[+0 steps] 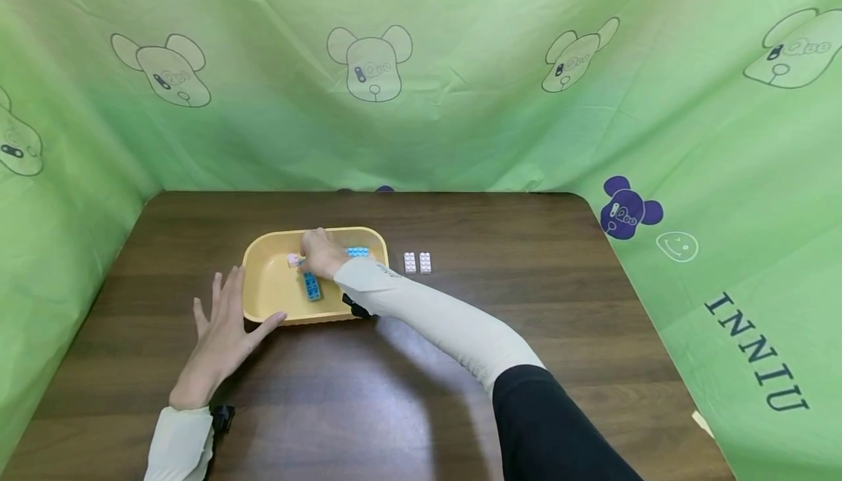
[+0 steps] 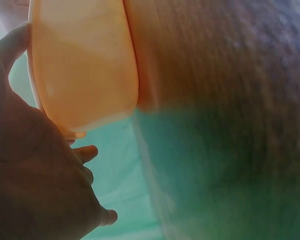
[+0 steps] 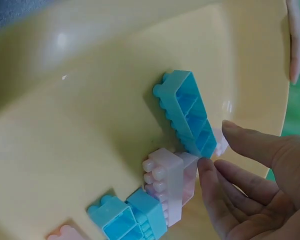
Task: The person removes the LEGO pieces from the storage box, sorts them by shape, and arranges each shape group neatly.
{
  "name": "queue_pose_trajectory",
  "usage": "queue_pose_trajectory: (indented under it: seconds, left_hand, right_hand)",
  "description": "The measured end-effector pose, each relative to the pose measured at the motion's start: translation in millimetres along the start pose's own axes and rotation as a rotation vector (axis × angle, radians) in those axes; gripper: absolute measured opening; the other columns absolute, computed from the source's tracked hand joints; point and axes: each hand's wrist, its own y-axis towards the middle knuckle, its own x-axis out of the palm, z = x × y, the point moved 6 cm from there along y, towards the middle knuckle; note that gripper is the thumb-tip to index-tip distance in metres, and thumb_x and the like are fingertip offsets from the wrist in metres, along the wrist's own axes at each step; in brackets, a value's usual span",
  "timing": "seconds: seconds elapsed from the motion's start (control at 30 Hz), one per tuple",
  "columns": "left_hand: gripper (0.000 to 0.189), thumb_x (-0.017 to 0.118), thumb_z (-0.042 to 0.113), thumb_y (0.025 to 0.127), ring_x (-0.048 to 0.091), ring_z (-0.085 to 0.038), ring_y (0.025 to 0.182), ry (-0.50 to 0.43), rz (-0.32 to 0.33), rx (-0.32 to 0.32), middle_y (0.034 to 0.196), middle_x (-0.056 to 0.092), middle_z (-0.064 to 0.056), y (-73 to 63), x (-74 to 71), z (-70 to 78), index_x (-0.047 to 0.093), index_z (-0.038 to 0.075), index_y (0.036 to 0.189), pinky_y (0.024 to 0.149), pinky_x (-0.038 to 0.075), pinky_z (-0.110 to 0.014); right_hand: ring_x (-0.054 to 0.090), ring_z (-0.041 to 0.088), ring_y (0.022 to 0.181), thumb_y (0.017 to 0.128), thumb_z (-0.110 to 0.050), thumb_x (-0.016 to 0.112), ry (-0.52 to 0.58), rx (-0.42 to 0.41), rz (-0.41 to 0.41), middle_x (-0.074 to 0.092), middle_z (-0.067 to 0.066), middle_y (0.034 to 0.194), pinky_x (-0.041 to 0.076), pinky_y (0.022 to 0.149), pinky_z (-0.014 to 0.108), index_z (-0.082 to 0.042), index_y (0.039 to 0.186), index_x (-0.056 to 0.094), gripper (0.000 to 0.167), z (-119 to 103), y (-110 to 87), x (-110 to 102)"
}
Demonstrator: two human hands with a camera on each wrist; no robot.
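My right hand (image 1: 322,253) reaches into a yellow plastic basin (image 1: 270,287). In the right wrist view its index fingertip is right at the end of a blue toy building brick (image 3: 190,117), which lies on its side with its hollow underside showing. The thumb (image 3: 250,145) stands apart from that brick. Pale pink bricks (image 3: 170,175) and more blue bricks (image 3: 115,220) lie close by in the basin. My left hand (image 1: 224,331), fingers spread, rests against the basin's left end, its thumb (image 2: 15,45) at the rim.
Two pale pink bricks (image 1: 417,262) stand side by side on the brown wooden table (image 1: 500,262), right of the basin. A green cloth (image 1: 460,137) printed with bear heads hangs around the table's back and sides.
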Motion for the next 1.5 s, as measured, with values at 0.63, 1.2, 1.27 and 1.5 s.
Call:
queue_pose_trajectory:
  seconds: [0.63, 1.2, 1.27, 1.5]
  left_hand:
    - [0.111, 0.066, 0.057, 0.100, -0.010, -0.047, 0.160, 0.003, 0.008, 0.003, 0.173, 0.006, -0.030, -0.4, -1.3, 2.3, -0.001, 0.003, 0.169, 0.113, -0.015, -0.079]
    - [0.111, 0.065, 0.058, 0.100, -0.009, -0.048, 0.159, 0.010, -0.003, 0.009, 0.173, 0.007, -0.030, 0.4, -1.0, 3.4, -0.001, 0.002, 0.169, 0.113, -0.016, -0.079]
    - [0.111, 0.065, 0.058, 0.100, -0.009, -0.048, 0.159, 0.009, -0.006, 0.007, 0.173, 0.007, -0.031, -0.2, -0.4, 3.1, -0.001, 0.002, 0.169, 0.113, -0.015, -0.079]
    - [0.111, 0.065, 0.057, 0.100, -0.010, -0.048, 0.159, 0.008, -0.003, 0.005, 0.172, 0.007, -0.031, -1.4, -0.6, 2.4, -0.002, 0.003, 0.169, 0.113, -0.015, -0.080]
  right_hand:
    - [0.052, 0.009, 0.066, 0.090, -0.016, 0.087, -0.098, 0.051, -0.017, 0.063, -0.001, 0.080, 0.045, 0.059, 0.019, -0.010, 0.084, 0.064, 0.024, -7.7, 2.3, 6.4]
    - [0.040, 0.009, 0.056, 0.096, -0.019, 0.079, -0.136, 0.032, -0.020, 0.040, -0.003, 0.062, 0.035, 0.050, 0.019, -0.014, 0.069, 0.045, 0.043, -7.3, 2.1, 6.3]
    - [0.036, 0.009, 0.054, 0.096, -0.019, 0.079, -0.134, 0.025, -0.018, 0.034, -0.004, 0.060, 0.032, 0.049, 0.019, -0.014, 0.066, 0.042, 0.048, -6.6, 1.6, 5.8]
    - [0.029, 0.008, 0.054, 0.097, -0.017, 0.078, -0.123, -0.035, -0.034, 0.033, -0.004, 0.060, 0.025, 0.049, 0.019, -0.014, 0.064, 0.045, 0.047, -9.6, -3.8, 1.3]
